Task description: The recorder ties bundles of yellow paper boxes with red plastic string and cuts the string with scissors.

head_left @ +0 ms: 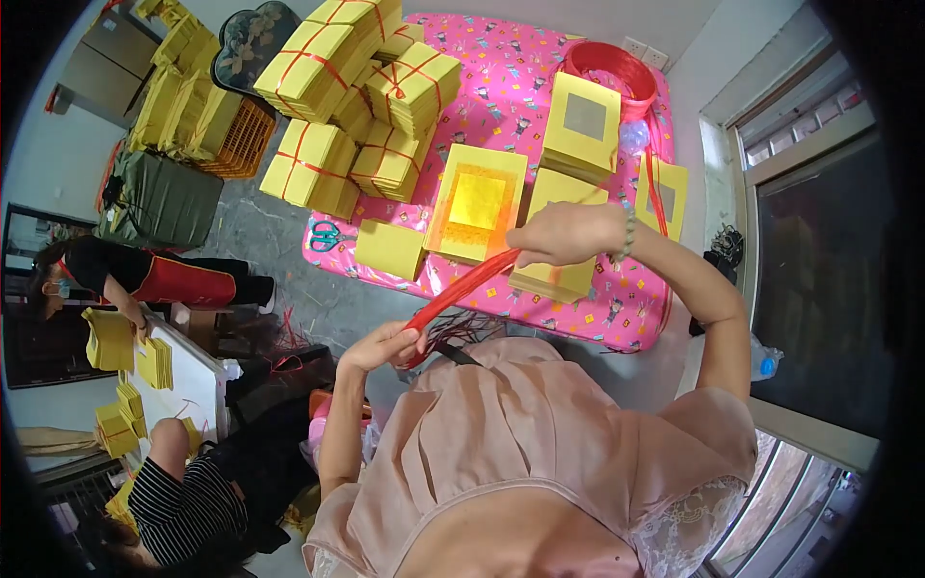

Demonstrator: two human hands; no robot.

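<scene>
A bundle of red plastic ribbon strands (461,289) is stretched slantwise between my two hands, in front of the table's near edge. My left hand (385,346) is closed round its lower end, close to my body. Higher up on the right, my right hand (570,234) grips the other end, over a stack of yellow paper (554,281) that it partly hides. Just left of that hand lies another yellow stack with an orange and gold printed sheet (479,199) on top. A plain yellow stack (389,249) and teal-handled scissors (328,236) lie farther left.
The table has a pink patterned cloth (491,58). Yellow bundles tied with red ribbon (306,72) are piled at its back left. A red ribbon coil (609,72) sits back right, beside a yellow stack (580,125). Two people work at a white table (188,361) on the left.
</scene>
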